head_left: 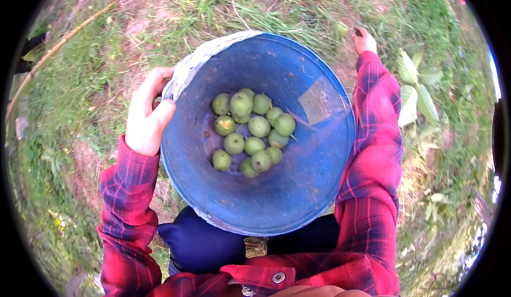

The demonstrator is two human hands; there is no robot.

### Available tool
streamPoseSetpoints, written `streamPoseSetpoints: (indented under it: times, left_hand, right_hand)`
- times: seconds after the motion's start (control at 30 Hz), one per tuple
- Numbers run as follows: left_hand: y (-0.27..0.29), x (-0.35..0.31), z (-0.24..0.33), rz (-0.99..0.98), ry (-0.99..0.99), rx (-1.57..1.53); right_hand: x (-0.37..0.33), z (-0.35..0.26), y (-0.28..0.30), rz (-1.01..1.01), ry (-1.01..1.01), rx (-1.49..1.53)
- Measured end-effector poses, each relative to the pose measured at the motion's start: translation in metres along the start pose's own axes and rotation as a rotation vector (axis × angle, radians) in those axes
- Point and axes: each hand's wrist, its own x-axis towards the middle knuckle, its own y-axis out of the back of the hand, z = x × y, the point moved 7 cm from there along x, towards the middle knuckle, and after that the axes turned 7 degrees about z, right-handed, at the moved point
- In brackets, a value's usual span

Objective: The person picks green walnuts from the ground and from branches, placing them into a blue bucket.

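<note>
A blue bucket (223, 206) stands in front of me, its mouth facing up. Several round green fruits (258, 126) lie at its bottom, one with a yellowish patch. White material (205, 57) wraps the upper left rim. My left hand (149, 110) is closed over that rim, thumb towards the inside. Beyond the bucket's right side, my right hand (365, 41) reaches forward close to the grass. Its fingers are curled, with a small dark spot at their tips; what they hold, if anything, is too small to make out.
Grass and bare reddish soil (141, 23) surround the bucket. A long thin stick (64, 40) lies at the far left. Right of my right forearm grows a plant with broad pale leaves (409, 105). My knees in dark trousers (205, 244) are just behind the bucket.
</note>
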Motion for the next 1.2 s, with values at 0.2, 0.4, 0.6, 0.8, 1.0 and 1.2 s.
streamPoseSetpoints:
  times: [0.2,0.4,0.6,0.8,1.0,1.2]
  left_hand:
    - [0.012,-0.016,-0.01,0.067,0.181,0.037]
    - [0.011,-0.019,-0.008,0.071,0.197,0.142]
    - [0.012,-0.008,-0.013,0.038,0.16,0.083]
    - [0.019,-0.009,-0.019,-0.008,0.055,0.011]
    - [0.024,-0.019,-0.027,-0.05,-0.098,0.038]
    - [0.019,-0.028,-0.023,0.023,-0.182,0.085]
  right_hand:
    - [0.016,0.006,-0.074,0.073,0.196,0.004]
    - [-0.006,-0.039,-0.051,-0.079,-0.123,-0.349]
    - [-0.026,-0.003,-0.029,-0.082,-0.201,-0.244]
    - [-0.046,0.001,0.017,0.119,-0.362,0.251]
    - [-0.091,-0.168,0.135,-0.404,-0.04,0.93]
    - [-0.208,-0.246,0.172,-0.474,0.584,0.04]
